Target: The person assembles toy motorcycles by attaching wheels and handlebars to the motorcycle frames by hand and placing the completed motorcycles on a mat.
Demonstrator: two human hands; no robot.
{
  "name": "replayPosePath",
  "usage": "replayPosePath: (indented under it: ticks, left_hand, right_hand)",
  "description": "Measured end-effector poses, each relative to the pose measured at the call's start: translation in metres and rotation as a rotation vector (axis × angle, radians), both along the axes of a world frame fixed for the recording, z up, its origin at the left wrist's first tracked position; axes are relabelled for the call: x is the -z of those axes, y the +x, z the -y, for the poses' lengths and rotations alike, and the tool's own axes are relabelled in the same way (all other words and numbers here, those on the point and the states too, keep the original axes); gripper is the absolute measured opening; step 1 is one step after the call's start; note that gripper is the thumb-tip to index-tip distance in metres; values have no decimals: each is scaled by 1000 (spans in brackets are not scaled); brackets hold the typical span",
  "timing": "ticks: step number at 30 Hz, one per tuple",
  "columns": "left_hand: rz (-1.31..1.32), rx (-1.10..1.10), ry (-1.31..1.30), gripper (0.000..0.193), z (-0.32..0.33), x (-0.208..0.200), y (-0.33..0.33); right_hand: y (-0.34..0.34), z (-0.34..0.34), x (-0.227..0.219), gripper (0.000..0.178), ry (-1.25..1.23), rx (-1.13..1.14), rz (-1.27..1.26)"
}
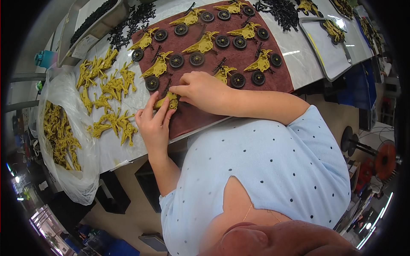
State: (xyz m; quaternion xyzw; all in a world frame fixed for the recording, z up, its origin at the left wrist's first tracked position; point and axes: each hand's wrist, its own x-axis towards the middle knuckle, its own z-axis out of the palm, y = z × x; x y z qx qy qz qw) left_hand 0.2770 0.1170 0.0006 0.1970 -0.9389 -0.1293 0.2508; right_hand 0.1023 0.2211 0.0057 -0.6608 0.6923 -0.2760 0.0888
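Holding a small yellow vehicle body (pixel 172 102) between both hands, close to the desk's front edge.

Our left hand (pixel 150 121) pinches its left and near sides between thumb and fingers, while our right hand (pixel 205 91) brings its fingers together at the far side, next to a thin black part (pixel 168 86); we cannot tell exactly what those fingers grip. The body is at the left front corner of the maroon cloth (pixel 203 119) on the desk (pixel 292 49). Black spoked wheels (pixel 176 60) and other yellow bodies (pixel 157 67) lie in rows beyond, and loose yellow parts (pixel 113 87) spread toward the desk's left edge. We judge the body light, stiff and slightly slick, like moulded plastic; its broad middle seems the safest hold, its thin prongs likelier to snap.
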Motion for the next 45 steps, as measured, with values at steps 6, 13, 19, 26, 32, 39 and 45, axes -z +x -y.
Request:
replayPosePath:
  ticks: [6, 13, 19, 26, 32, 39, 45]
  left_hand:
    - [36, -51, -65, 31, -4, 1, 2]
    - [-10, -54, -74, 35, -4, 7, 2]
    - [-34, -63, -85, 35, -7, 6, 4]
    - [-2, -64, -30, 33, -5, 7, 4]
    - [40, -78, -5, 36, -3, 4, 4]
    - [153, -80, -178, 45, -14, 0, 3]
    - [23, 14, -219, 40, 6, 7, 3]
  right_hand:
    - [7, 1, 6, 30, -103, 2, -87]
    - [7, 4, 6, 30, -111, 49, -66]
    - [9, 7, 0, 30, -85, 52, -14]
    - [5, 9, 7, 30, -60, 33, 68]
    - [4, 7, 6, 33, -28, -13, -26]
    - [1, -2, 4, 41, -232, -264, -223]
    - [5, 19, 10, 30, -270, -199, -268]
